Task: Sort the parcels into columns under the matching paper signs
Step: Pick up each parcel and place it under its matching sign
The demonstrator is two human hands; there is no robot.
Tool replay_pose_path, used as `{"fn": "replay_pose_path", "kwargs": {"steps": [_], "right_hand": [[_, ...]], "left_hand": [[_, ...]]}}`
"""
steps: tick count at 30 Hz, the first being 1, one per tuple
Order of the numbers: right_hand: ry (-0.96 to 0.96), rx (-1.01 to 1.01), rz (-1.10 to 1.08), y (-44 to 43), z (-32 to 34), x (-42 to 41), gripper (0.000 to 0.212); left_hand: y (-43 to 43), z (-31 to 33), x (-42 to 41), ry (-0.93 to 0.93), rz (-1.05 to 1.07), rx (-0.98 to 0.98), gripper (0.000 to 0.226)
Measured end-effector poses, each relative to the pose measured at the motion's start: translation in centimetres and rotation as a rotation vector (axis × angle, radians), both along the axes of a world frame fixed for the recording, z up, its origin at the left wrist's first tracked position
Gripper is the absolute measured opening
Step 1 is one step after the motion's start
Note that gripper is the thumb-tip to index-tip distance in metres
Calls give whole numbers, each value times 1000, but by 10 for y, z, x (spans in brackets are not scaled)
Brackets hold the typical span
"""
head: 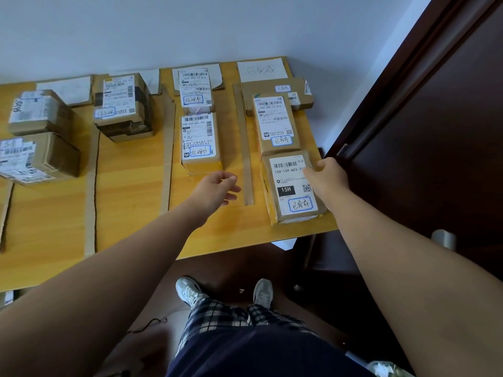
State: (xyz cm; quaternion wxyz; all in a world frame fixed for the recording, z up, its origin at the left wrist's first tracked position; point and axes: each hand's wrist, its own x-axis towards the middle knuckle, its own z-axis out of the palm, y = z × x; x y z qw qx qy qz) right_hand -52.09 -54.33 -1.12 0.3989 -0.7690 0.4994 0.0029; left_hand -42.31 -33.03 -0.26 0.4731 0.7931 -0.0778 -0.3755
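Your right hand [328, 175] grips the near parcel [292, 186] at its right edge, thumb on the label. The parcel lies in the rightmost column under the far sign [262, 69], touching the next parcel [275, 123]. Your left hand [217, 187] hovers loose and empty beside the cardboard strip [246, 148]. Risk: the near parcel sits by the table [130, 213] corner, so a sideways shove could drop it. The left hand could also knock the strip.

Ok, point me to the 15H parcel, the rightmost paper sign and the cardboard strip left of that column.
15H parcel [292, 186]: head view, on its white label.
rightmost paper sign [262, 68]: head view, sheet's middle.
cardboard strip [246, 159]: head view, mid-length.
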Motion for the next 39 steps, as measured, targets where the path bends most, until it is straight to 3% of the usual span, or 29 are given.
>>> {"fn": "replay_pose_path", "kwargs": {"steps": [5,8,12,18,21,30,39], "right_hand": [[-59,-226,100,5,17,16,7],[-102,-279,176,21,28,33,11],[-169,-170,260,61,47,71,24],[-267,-99,507,159,83,157,11],[-290,-59,572,218,93,197,15],[-337,-1,657,359,107,287,12],[-330,11,725,415,110,364,8]], "left_hand": [[8,14,12,-38,40,-41,24],[27,24,25,-55,93,-74,25],[67,44,46,-110,168,-89,24],[152,78,102,-241,256,-81,22],[208,93,134,-275,292,-87,17],[363,118,219,-327,381,-33,17],[434,110,289,-342,459,47,23]]}}
